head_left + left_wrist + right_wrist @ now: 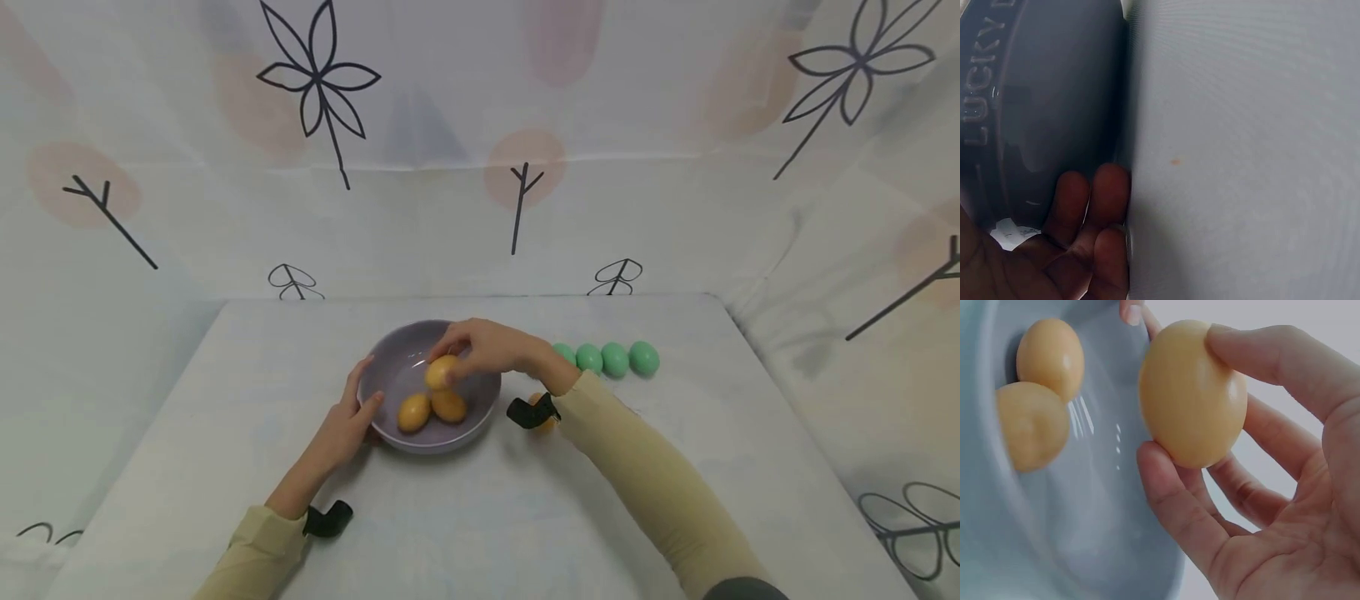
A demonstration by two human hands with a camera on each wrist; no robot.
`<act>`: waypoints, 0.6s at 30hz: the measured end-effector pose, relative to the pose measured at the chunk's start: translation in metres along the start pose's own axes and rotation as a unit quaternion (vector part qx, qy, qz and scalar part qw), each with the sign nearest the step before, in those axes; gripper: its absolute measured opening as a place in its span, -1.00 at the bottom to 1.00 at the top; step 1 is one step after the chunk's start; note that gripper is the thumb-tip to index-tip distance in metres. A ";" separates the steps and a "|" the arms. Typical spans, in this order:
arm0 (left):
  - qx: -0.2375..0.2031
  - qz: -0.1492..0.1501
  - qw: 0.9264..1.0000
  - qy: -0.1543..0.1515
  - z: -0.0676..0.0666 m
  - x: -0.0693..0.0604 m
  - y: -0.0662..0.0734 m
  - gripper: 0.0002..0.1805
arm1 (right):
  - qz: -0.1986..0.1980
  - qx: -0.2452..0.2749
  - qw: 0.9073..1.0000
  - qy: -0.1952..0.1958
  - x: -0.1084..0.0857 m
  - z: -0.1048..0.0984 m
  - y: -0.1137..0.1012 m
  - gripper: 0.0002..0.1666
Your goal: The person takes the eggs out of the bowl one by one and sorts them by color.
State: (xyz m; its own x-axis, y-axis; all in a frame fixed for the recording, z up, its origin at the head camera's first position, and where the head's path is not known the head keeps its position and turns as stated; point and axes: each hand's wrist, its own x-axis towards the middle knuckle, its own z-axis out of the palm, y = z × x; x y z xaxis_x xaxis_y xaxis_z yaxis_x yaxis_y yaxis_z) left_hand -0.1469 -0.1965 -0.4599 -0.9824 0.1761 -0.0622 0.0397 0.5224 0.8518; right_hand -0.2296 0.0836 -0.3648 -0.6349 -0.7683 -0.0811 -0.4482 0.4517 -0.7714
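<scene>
A grey-purple bowl [390,358] stands on the white table, with two yellow-orange eggs [414,412] lying side by side inside it. My left hand [347,425] holds the bowl's left side, thumb over the rim and fingers low against the outer wall. In the left wrist view, raised letters run along that bowl wall [1054,94]. Over the bowl's inside, my right hand [487,346] pinches a third yellow-orange egg [1192,394] between thumb and fingers. In the right wrist view this egg is apart from the two eggs [1050,359] in the bowl.
Several green eggs [615,360] lie in a row right of the bowl, partly behind my right wrist. Beneath that wrist, a yellow-orange egg [549,426] is mostly hidden by the black wrist camera [531,413]. A patterned cloth [450,233] hangs behind the table.
</scene>
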 end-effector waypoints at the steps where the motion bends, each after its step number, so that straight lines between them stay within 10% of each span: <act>1: -0.002 0.001 1.000 0.000 0.000 0.000 0.000 -0.35 | -0.001 0.005 1.000 0.006 -0.004 -0.001 0.001 -0.51; 18: -0.014 0.006 1.000 -0.002 -0.002 0.001 -0.002 -0.35 | 0.059 0.051 0.993 0.091 -0.086 -0.018 0.031 -0.62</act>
State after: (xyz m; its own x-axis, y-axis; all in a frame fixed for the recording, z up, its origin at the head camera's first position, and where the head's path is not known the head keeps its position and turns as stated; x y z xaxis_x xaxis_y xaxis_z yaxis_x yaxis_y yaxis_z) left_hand -0.1484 -0.1987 -0.4608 -0.9811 0.1858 -0.0546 0.0456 0.4960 0.8671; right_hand -0.1999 0.1714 -0.3704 -0.7861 -0.6146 -0.0662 -0.3042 0.4779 -0.8241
